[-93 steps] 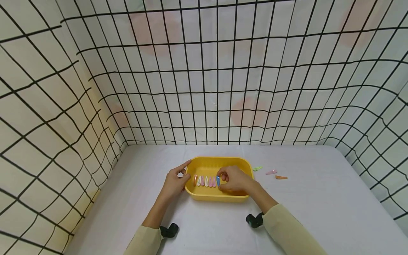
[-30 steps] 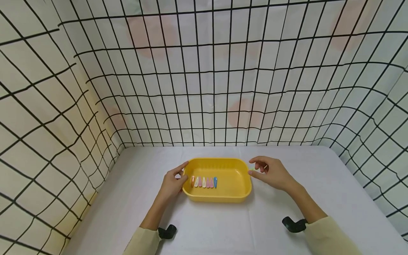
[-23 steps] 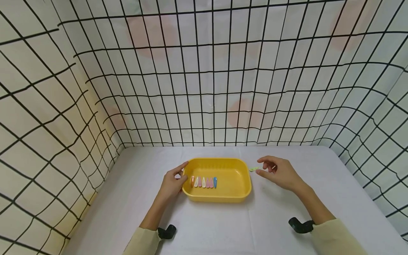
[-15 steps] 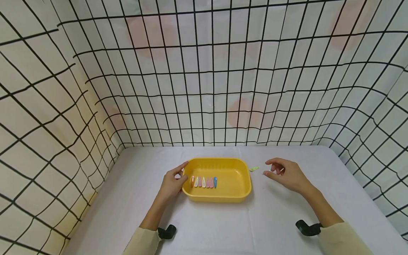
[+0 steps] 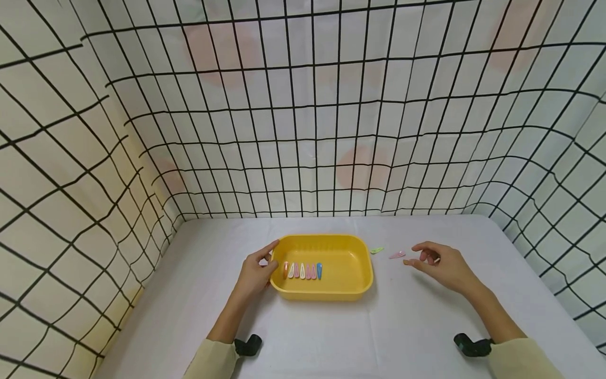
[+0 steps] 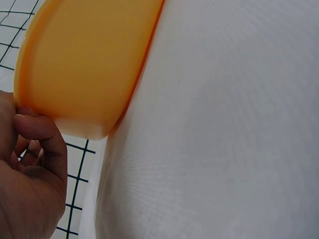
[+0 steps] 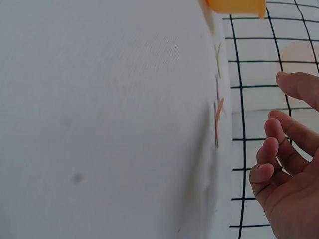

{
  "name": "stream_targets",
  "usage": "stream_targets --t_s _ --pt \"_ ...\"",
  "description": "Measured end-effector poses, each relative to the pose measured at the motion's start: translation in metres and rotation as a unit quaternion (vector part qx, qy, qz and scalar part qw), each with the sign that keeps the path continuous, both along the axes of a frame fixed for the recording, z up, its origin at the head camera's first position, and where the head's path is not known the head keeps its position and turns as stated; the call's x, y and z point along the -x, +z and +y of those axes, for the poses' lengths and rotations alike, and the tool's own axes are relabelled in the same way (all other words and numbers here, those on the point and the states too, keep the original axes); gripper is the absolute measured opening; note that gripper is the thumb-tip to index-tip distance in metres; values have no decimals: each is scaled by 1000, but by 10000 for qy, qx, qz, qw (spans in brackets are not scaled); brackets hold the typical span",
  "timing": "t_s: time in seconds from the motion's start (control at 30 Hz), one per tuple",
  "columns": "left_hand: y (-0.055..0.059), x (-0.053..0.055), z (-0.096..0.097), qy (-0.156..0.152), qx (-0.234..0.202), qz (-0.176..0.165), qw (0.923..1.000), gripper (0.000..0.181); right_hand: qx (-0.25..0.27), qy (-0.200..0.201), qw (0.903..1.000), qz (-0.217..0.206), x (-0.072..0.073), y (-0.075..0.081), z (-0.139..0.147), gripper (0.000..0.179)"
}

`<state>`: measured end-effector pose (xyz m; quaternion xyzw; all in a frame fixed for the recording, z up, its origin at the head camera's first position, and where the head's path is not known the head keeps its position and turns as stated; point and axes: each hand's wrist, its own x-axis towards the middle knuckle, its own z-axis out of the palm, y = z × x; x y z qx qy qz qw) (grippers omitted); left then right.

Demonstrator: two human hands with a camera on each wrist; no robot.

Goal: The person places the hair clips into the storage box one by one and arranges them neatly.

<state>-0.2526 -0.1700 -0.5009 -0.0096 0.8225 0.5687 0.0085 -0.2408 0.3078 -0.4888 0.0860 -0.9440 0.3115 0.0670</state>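
Note:
My left hand (image 5: 255, 272) grips the left rim of a yellow tray (image 5: 322, 296), thumb over the edge. Inside the tray's left half lies a row of snap hair clips, from an orange clip (image 5: 285, 270) through white and pink ones to a blue clip (image 5: 319, 271). To the tray's right, my right hand (image 5: 447, 267) hovers low over the table with thumb and fingers apart, holding nothing. By its fingertips lies an orange hair clip (image 7: 218, 122), mostly hidden by the hand in the head view. A pink hair clip (image 5: 397, 255) and a green hair clip (image 5: 376, 250) lie nearer the tray.
The white cloth-covered table (image 5: 322, 337) carries the tray and loose clips. A black wire grid (image 5: 312, 131) rises along its back and sides. Dark wrist-camera mounts (image 5: 248, 345) jut from both sleeves.
My right hand has left the blue clip in the tray and moved right, past the green and pink clips, to the loose orange one. My left hand has stayed on the rim.

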Motion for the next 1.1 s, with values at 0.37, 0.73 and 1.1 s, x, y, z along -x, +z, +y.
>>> stream_targets --t_s 0.37,0.73,1.1 --pt "0 1 -1 -10 82 40 10000 58 -99 -177 9995 -243 5 -24 25 40" --pt "0 1 0 -32 113 107 9999 58 -125 -173 9993 -318 7 -29 22 26" --pt "-1 0 0 -55 66 92 9999 59 -263 -82 9986 -442 9 -28 16 36"
